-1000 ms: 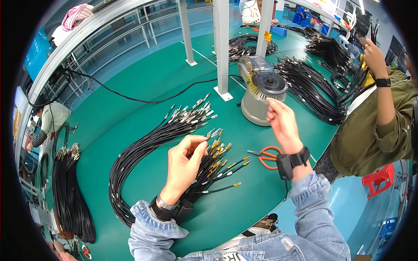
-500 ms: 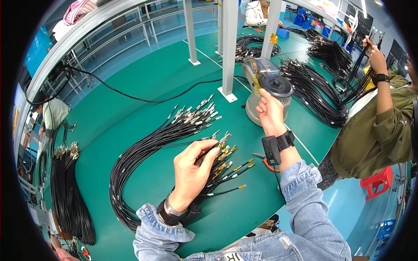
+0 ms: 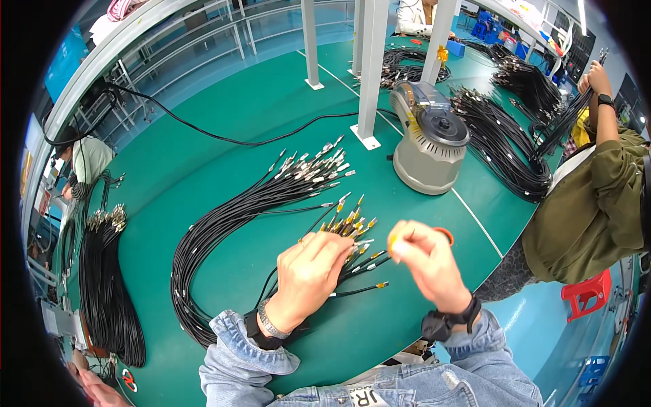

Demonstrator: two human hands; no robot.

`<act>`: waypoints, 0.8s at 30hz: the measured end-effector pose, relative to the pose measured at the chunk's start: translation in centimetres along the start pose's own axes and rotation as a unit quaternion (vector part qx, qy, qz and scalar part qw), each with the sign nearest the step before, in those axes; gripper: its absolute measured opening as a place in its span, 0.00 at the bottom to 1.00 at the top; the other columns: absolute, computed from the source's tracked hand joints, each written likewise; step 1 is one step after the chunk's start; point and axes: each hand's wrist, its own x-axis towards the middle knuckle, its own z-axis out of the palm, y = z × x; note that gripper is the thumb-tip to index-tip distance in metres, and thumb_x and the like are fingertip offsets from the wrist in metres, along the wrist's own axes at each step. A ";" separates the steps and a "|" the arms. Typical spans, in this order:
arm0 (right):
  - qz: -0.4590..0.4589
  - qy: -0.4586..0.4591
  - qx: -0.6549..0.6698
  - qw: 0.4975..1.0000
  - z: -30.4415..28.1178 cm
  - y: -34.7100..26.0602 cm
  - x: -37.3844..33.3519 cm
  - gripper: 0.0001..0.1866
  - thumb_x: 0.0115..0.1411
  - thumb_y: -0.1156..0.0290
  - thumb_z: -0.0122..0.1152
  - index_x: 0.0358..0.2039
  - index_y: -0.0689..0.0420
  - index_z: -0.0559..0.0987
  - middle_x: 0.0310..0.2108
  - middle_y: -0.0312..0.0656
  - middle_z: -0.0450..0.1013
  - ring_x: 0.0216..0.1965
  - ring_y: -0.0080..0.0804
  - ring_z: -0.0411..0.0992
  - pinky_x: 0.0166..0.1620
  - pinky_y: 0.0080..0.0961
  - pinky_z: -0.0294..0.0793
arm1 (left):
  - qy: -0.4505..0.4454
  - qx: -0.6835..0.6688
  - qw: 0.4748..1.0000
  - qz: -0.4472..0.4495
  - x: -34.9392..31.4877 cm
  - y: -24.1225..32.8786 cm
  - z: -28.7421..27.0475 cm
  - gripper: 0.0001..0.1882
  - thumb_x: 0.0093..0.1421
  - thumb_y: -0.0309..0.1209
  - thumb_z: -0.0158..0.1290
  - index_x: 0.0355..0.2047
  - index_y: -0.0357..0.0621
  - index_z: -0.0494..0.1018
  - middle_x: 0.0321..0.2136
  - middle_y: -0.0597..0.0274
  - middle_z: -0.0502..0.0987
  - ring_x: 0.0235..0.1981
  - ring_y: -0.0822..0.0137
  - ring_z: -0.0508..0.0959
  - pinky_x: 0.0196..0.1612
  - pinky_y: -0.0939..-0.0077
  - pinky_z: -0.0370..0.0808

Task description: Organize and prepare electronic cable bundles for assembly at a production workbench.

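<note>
My left hand (image 3: 308, 275) rests on a small bunch of black cables with yellow-tagged ends (image 3: 352, 234), fingers curled around the cable ends. My right hand (image 3: 427, 261) hovers just to the right of it, pinching a small yellow piece of tape (image 3: 392, 240) between thumb and fingers. A larger fan of black cables with silver connectors (image 3: 271, 193) lies to the left on the green table (image 3: 224, 122). Orange-handled scissors (image 3: 444, 234) are mostly hidden behind my right hand.
A grey tape dispenser machine (image 3: 430, 142) stands beyond my hands by a white post (image 3: 371, 74). More black cable bundles (image 3: 502, 142) lie at the right, where a person in an olive top (image 3: 597, 197) holds cables. Another bundle (image 3: 102, 285) lies far left.
My right hand has come back from the tape dispenser toward my left hand, now carrying a yellow piece of tape. My left hand has lowered onto the cable ends.
</note>
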 end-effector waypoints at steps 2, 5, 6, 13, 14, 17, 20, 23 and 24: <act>0.008 -0.007 0.004 1.000 0.6 1.2 -1.5 0.06 0.61 0.75 0.56 0.28 0.61 0.71 0.29 0.36 0.67 0.32 0.22 0.64 0.40 0.22 0.64 | -0.008 0.024 1.000 0.013 -1.2 0.5 -0.1 0.11 0.45 0.21 0.64 0.30 0.43 0.77 0.25 0.63 0.76 0.22 0.63 0.75 0.24 0.75 0.71; 0.023 -0.018 0.006 1.000 1.2 2.8 -3.3 0.06 0.61 0.75 0.56 0.28 0.63 0.72 0.30 0.36 0.67 0.33 0.22 0.64 0.40 0.22 0.64 | -0.021 0.049 0.998 0.044 -3.2 1.0 0.3 0.12 0.44 0.21 0.64 0.30 0.43 0.77 0.25 0.64 0.76 0.21 0.65 0.74 0.23 0.76 0.71; 0.034 -0.015 0.011 0.999 1.3 3.2 -3.7 0.06 0.61 0.75 0.56 0.28 0.63 0.72 0.30 0.36 0.67 0.33 0.22 0.64 0.40 0.21 0.64 | -0.026 0.059 0.996 0.061 -3.5 1.0 0.4 0.12 0.43 0.21 0.65 0.29 0.44 0.77 0.25 0.65 0.76 0.21 0.67 0.74 0.23 0.76 0.70; 0.064 0.004 0.025 0.998 1.6 4.3 -4.7 0.06 0.60 0.75 0.57 0.28 0.64 0.73 0.30 0.36 0.67 0.33 0.21 0.64 0.40 0.20 0.65 | -0.028 0.095 0.987 0.130 -4.4 1.3 0.3 0.13 0.40 0.22 0.65 0.29 0.45 0.77 0.25 0.66 0.74 0.19 0.70 0.71 0.21 0.78 0.69; 0.063 0.001 0.020 0.998 1.6 4.4 -4.7 0.06 0.60 0.76 0.57 0.28 0.64 0.73 0.30 0.36 0.67 0.33 0.21 0.64 0.40 0.20 0.65 | -0.028 0.096 0.985 0.142 -4.4 1.3 0.3 0.13 0.40 0.22 0.65 0.29 0.45 0.77 0.25 0.67 0.73 0.19 0.71 0.71 0.21 0.78 0.68; 0.062 -0.006 0.010 0.998 1.5 4.4 -4.8 0.06 0.60 0.76 0.57 0.28 0.64 0.73 0.30 0.36 0.67 0.33 0.21 0.64 0.40 0.20 0.65 | -0.038 0.106 0.981 0.155 -4.4 1.4 0.2 0.13 0.40 0.23 0.64 0.29 0.45 0.77 0.24 0.67 0.73 0.18 0.71 0.70 0.20 0.78 0.68; 0.053 -0.013 0.010 0.998 1.4 4.4 -4.8 0.05 0.60 0.76 0.57 0.28 0.64 0.73 0.31 0.35 0.67 0.33 0.21 0.64 0.39 0.20 0.64 | -0.041 0.108 0.980 0.161 -4.3 1.4 0.3 0.13 0.40 0.23 0.64 0.29 0.45 0.77 0.24 0.67 0.73 0.18 0.71 0.70 0.20 0.79 0.68; 0.039 -0.012 0.013 0.999 1.3 4.5 -4.7 0.04 0.60 0.76 0.57 0.31 0.63 0.73 0.32 0.35 0.67 0.35 0.21 0.65 0.40 0.20 0.65 | -0.036 0.101 0.981 0.159 -4.3 1.3 0.3 0.12 0.41 0.22 0.65 0.28 0.44 0.77 0.24 0.67 0.73 0.18 0.71 0.70 0.20 0.79 0.67; 0.033 -0.012 0.014 0.999 1.2 4.6 -4.7 0.04 0.60 0.76 0.57 0.32 0.63 0.73 0.32 0.35 0.67 0.35 0.21 0.65 0.41 0.20 0.65 | -0.031 0.091 0.985 0.142 -4.4 1.2 0.4 0.12 0.41 0.22 0.64 0.28 0.44 0.77 0.24 0.66 0.73 0.18 0.70 0.71 0.20 0.79 0.68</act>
